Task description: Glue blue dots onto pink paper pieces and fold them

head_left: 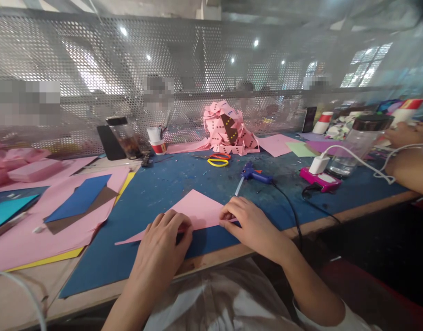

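Note:
A sheet of pink paper [197,208] lies on the blue mat at the table's front edge, one corner pointing away from me and a narrow strip reaching out to the left. My left hand [165,236] is curled over its near left edge, thumb and fingers closed on the paper. At the right end my right hand [248,218] pinches the edge between thumb and fingertips. Just beyond the right hand rests a blue glue gun [258,175] with a clear glue stick poking out of it. Parts of the paper are hidden under both hands.
Scissors [218,159] lie behind the paper, before a pink folded-paper ball [227,128]. A magenta power strip [321,179] with a white charger and a clear jar [356,145] stand right, near another person's arm [413,161]. Pink sheets [21,243] and a blue piece [79,197] lie left.

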`<state>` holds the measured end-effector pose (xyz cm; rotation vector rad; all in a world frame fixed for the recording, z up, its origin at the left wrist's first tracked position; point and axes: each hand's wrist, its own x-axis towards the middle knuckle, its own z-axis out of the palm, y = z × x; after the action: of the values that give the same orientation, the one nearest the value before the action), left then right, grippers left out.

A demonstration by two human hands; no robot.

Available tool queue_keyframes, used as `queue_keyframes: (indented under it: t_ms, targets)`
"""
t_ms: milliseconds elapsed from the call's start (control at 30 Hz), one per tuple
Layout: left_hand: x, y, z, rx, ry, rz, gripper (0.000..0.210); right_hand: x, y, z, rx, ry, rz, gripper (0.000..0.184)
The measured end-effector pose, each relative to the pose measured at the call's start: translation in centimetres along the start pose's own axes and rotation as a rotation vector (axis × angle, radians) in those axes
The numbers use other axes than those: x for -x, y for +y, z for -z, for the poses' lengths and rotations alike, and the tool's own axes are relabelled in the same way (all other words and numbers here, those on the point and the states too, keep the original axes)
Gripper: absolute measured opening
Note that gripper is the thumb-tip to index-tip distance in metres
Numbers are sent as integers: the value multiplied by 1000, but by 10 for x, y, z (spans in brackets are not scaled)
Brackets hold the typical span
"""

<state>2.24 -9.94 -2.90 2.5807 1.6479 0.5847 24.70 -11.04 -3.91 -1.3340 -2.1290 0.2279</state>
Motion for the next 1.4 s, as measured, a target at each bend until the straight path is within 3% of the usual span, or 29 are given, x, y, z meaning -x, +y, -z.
queue_keyframes:
  t_ms: [1400]
  targets:
    - [13,-13,5,-43,35,68,11,1,0,0,7,2,1,3]
